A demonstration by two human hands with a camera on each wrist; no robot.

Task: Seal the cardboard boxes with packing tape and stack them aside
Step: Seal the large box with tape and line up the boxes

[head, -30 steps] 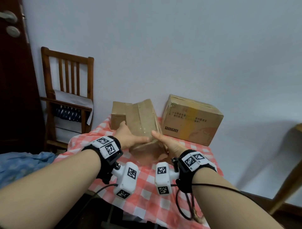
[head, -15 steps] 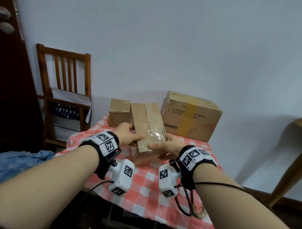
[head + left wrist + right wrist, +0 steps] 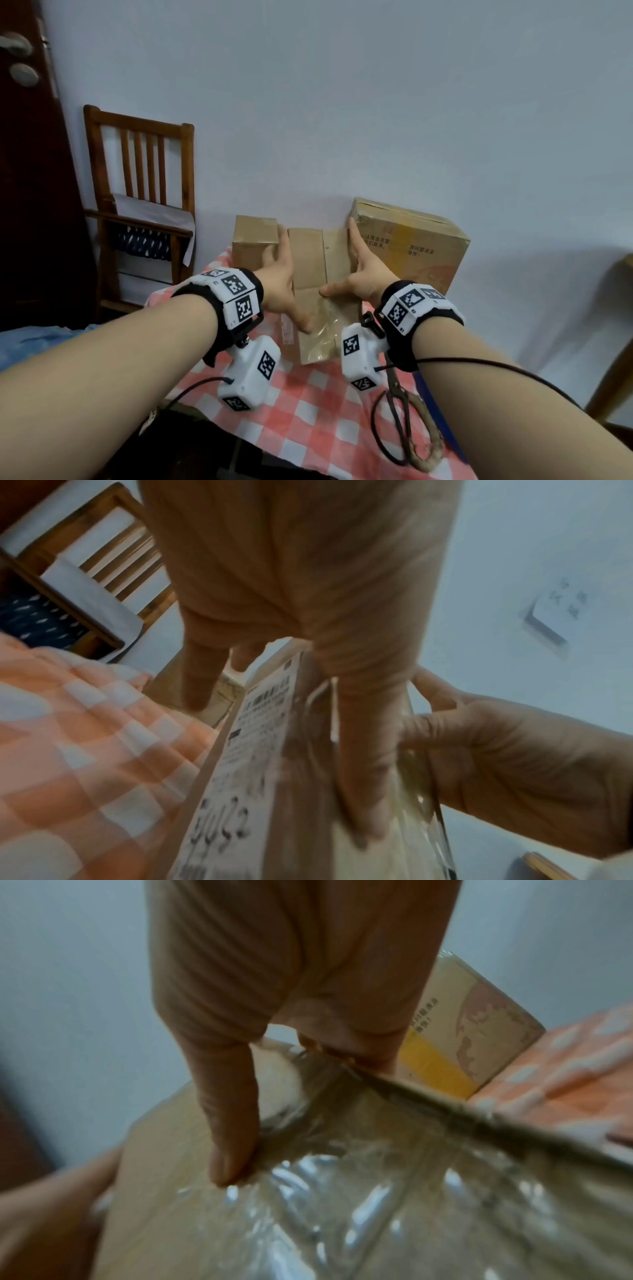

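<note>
A narrow cardboard box [image 3: 318, 270] with clear tape [image 3: 377, 1191] over its near end stands on the checked tablecloth [image 3: 308, 411]. It sits between a small brown box [image 3: 253, 240] on its left and a large printed box [image 3: 411, 246] on its right, against the wall. My left hand [image 3: 279, 281] lies flat along its left side, fingers straight, thumb on the top. My right hand [image 3: 359, 274] mirrors it on the right side, thumb on the tape. The left wrist view shows a white shipping label [image 3: 260, 737] on the box's left face.
Scissors [image 3: 400, 411] with rope-wrapped handles lie on the cloth under my right wrist. A wooden chair [image 3: 137, 205] stands left of the table beside a dark door [image 3: 27, 171]. Blue fabric [image 3: 34, 342] lies at the left edge.
The narrow box has moved away from me and down into the gap between the other two boxes. My fingers have straightened along its sides.
</note>
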